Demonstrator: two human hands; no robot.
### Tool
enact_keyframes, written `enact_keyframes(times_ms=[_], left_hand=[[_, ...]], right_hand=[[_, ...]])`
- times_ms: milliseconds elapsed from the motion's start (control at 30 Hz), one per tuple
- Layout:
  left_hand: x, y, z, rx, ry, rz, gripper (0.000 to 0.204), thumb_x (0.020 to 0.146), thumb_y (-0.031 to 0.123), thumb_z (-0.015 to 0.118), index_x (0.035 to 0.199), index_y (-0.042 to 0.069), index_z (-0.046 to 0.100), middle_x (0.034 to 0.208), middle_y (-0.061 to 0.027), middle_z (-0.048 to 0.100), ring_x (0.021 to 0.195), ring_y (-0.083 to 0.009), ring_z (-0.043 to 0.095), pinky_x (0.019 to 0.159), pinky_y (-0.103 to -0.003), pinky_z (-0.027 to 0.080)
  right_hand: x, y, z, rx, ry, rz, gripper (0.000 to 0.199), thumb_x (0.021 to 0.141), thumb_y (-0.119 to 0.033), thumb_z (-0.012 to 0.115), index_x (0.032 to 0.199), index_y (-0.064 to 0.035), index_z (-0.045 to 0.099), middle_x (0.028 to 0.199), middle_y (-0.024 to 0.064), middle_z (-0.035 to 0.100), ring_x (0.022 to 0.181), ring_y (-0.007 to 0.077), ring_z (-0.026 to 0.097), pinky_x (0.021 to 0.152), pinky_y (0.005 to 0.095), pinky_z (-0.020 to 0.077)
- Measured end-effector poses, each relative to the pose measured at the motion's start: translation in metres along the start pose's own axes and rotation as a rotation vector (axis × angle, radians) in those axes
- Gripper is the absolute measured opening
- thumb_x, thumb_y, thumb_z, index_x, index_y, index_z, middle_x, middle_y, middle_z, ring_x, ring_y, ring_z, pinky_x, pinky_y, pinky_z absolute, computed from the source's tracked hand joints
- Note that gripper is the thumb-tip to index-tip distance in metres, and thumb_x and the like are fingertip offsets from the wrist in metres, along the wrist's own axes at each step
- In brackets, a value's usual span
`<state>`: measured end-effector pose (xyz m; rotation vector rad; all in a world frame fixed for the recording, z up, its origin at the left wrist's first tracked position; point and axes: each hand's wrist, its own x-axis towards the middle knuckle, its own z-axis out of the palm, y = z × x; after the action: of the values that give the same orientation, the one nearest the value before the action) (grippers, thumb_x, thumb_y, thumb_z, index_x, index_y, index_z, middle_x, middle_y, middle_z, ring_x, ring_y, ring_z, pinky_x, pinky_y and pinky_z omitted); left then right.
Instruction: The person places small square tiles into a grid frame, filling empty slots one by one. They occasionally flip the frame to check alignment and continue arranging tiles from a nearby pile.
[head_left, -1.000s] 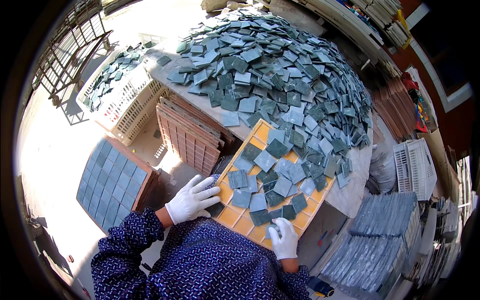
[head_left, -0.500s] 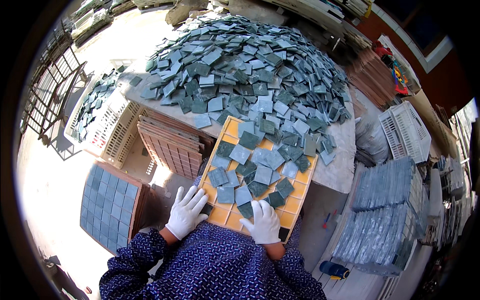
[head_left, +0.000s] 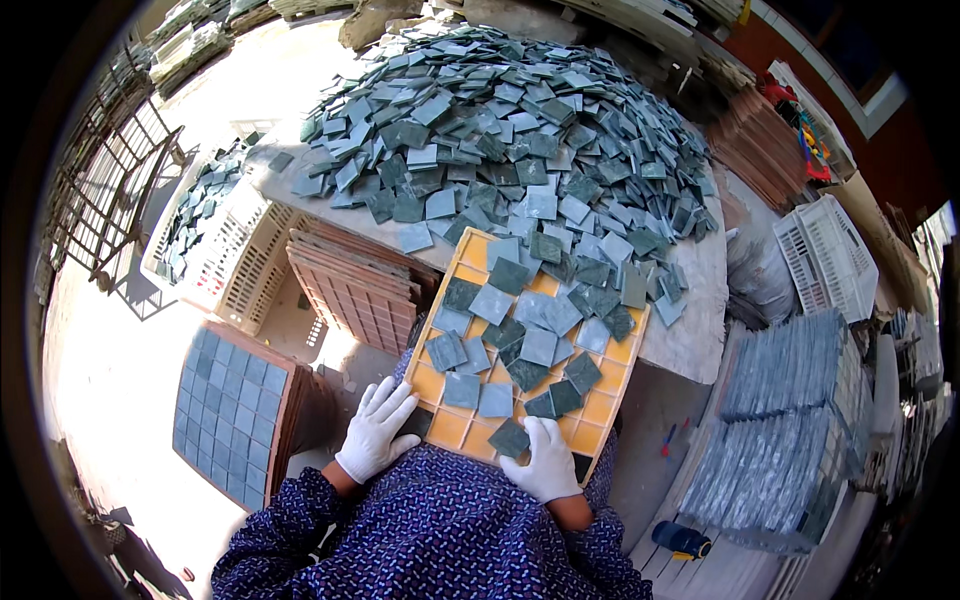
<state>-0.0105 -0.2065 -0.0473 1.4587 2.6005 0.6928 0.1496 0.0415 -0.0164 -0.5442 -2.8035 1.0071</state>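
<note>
An orange grid tray (head_left: pixel 482 432) leans from my lap against the table, with several square green-grey stone tiles (head_left: pixel 538 347) lying loose and overlapping across it. My left hand (head_left: pixel 376 432), in a white glove, rests at the tray's lower left edge with fingers spread. Its thumb lies by a dark tile in the corner cell. Near the tray's front edge, my gloved right hand (head_left: pixel 548 462) has a dark green stone tile (head_left: pixel 509 438) between thumb and fingers. Part of that tile's edge is hidden by the glove. Another dark tile (head_left: pixel 582 466) fills the lower right corner cell.
A large heap of tiles (head_left: pixel 500 140) covers the table (head_left: pixel 690 340) ahead. Brown grid trays (head_left: pixel 350 285) and a tile-filled tray (head_left: pixel 225 410) stand at left, near a cream crate (head_left: pixel 240 270). At right are stacked tile sheets (head_left: pixel 770 430) and a dark bottle (head_left: pixel 682 540).
My right hand has moved toward me and slightly right, bringing the dark green tile nearer the tray's front edge. My left hand stays at the tray's left side. The whole view has shifted slightly.
</note>
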Motion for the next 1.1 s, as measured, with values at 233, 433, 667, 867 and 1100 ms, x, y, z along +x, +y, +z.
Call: enact_keyframes(times_ms=[233, 433, 667, 867, 1100], left_hand=[[0.048, -0.005, 0.003, -0.022, 0.074, 0.012, 0.057, 0.079, 0.029, 0.069, 0.128, 0.004, 0.055, 0.142, -0.0172, 0.045, 0.134, -0.0374, 0.038, 0.112, -0.049, 0.028], [0.072, 0.046, -0.019, -0.030, 0.131, 0.146, 0.066, 0.064, 0.026, 0.078, 0.122, 0.004, 0.056, 0.125, -0.0131, 0.055, 0.121, -0.0327, 0.048, 0.107, -0.048, 0.033], [0.087, 0.049, 0.005, 0.138, 0.093, 0.124, 0.061, 0.065, 0.027, 0.076, 0.118, 0.003, 0.056, 0.115, -0.0082, 0.054, 0.108, -0.0285, 0.050, 0.097, -0.043, 0.040], [0.089, 0.043, -0.014, -0.080, 0.096, 0.236, 0.049, 0.070, 0.027, 0.071, 0.112, 0.004, 0.059, 0.102, -0.0111, 0.058, 0.095, -0.0299, 0.056, 0.089, -0.042, 0.045], [0.074, 0.033, -0.020, -0.117, -0.250, 0.119, 0.026, 0.084, 0.021, 0.061, 0.106, 0.009, 0.060, 0.100, -0.0121, 0.060, 0.092, -0.0322, 0.059, 0.078, -0.041, 0.049]], right_hand=[[0.003, 0.012, -0.027, 0.012, 0.121, 0.025, 0.058, 0.066, -0.021, 0.075, 0.118, -0.0039, 0.056, 0.106, 0.0107, 0.055, 0.079, 0.0218, 0.056, 0.074, 0.0330, 0.0508], [-0.027, 0.063, -0.057, 1.111, -0.073, 0.351, 0.052, 0.078, -0.006, 0.069, 0.127, -0.0004, 0.051, 0.115, 0.0066, 0.056, 0.099, 0.0124, 0.055, 0.079, 0.0288, 0.0489], [-0.039, 0.049, -0.049, 0.445, -0.169, 0.265, 0.056, 0.075, -0.018, 0.073, 0.124, -0.0014, 0.050, 0.106, 0.0099, 0.062, 0.087, 0.0187, 0.061, 0.081, 0.0316, 0.0495], [-0.024, 0.020, -0.041, 0.391, -0.169, 0.103, 0.058, 0.075, -0.023, 0.073, 0.125, -0.0025, 0.051, 0.113, 0.0118, 0.055, 0.088, 0.0207, 0.056, 0.080, 0.0314, 0.0482], [0.002, 0.008, -0.013, 0.039, -0.123, -0.213, 0.057, 0.073, -0.024, 0.072, 0.123, -0.0054, 0.054, 0.116, 0.0151, 0.053, 0.101, 0.0307, 0.056, 0.088, 0.0385, 0.0474]])
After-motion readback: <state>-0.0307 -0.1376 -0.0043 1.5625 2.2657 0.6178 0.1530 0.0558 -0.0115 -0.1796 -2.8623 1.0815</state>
